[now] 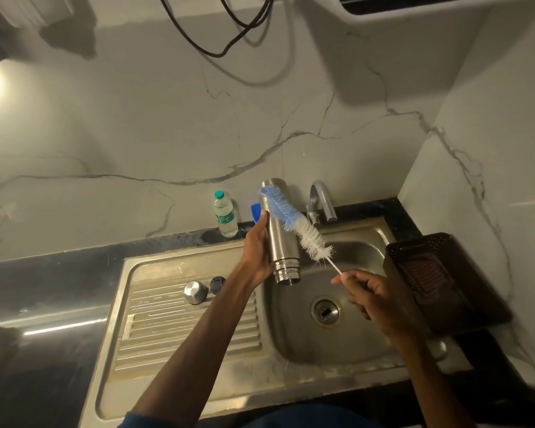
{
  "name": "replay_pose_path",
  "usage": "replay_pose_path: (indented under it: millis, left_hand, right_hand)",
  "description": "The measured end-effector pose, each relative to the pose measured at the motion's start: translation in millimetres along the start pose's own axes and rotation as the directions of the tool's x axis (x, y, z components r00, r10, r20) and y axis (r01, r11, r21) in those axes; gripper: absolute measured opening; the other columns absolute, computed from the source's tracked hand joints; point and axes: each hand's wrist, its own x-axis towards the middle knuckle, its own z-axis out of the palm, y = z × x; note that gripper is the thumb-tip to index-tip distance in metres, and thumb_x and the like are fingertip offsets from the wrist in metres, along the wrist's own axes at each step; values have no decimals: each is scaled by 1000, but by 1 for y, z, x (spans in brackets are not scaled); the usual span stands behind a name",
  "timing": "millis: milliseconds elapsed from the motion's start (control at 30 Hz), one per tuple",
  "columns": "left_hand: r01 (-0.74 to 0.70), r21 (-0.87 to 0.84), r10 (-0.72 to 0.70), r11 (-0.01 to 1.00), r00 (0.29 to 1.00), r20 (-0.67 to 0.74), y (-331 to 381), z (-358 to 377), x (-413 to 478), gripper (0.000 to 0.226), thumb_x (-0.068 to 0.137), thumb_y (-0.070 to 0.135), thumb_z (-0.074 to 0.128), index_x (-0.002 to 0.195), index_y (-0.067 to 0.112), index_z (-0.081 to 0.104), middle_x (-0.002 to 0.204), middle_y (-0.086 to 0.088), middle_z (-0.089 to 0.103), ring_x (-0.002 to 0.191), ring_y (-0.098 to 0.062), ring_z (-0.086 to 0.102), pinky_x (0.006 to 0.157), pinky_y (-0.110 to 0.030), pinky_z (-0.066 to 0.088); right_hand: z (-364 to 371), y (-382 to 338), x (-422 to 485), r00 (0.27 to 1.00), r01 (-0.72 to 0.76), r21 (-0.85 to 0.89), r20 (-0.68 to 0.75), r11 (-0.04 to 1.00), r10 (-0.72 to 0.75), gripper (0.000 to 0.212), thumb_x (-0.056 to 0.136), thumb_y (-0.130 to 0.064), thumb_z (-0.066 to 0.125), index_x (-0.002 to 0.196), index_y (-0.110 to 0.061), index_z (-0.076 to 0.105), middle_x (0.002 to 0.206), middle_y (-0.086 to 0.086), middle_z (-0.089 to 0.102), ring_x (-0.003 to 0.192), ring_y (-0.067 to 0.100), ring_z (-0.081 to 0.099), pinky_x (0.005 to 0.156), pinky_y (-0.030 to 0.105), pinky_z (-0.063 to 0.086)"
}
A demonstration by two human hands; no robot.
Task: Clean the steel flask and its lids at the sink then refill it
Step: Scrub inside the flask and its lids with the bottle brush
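Observation:
My left hand [257,248] grips the steel flask [281,242] over the sink basin [294,332], holding it upside down with its open mouth pointing down. My right hand [368,296] pinches the thin white handle of a bottle brush [294,222]. The brush's blue and white bristles lie across the outside of the flask. On the ribbed drainboard [167,329] to the left sit a steel cap [194,292] and a small dark inner lid [217,284].
A curved tap [322,200] rises behind the basin. A plastic water bottle [225,218] and a blue object [255,213] stand on the black counter by the wall. A dark perforated tray [439,279] lies right of the sink. The drain [325,312] is open.

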Motion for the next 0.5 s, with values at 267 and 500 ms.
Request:
replay_pose_path:
  millis: [267,500]
  left_hand:
    - [5,-37,-1,999,995,98,0,8,-8,66,104,61,46,145,9,52,118,-21,69,96,-34,69,89,-49,59]
    - [-10,-4,11,1000,982,190,0,17,-19,50,110,53,32,136,18,56,119,-19,69,93,-35,67,84,-47,60]
  right_hand:
    - [-1,-14,9,996,68,-120,-45,990,-74,42,103,-40,57,76,-11,72,45,-5,33,38,7,27,41,19,24]
    - [-6,-29,58,958,170,-241,-189,956,-218,35,106,-34,55,84,-18,77,47,-9,42,46,20,39,48,29,31]
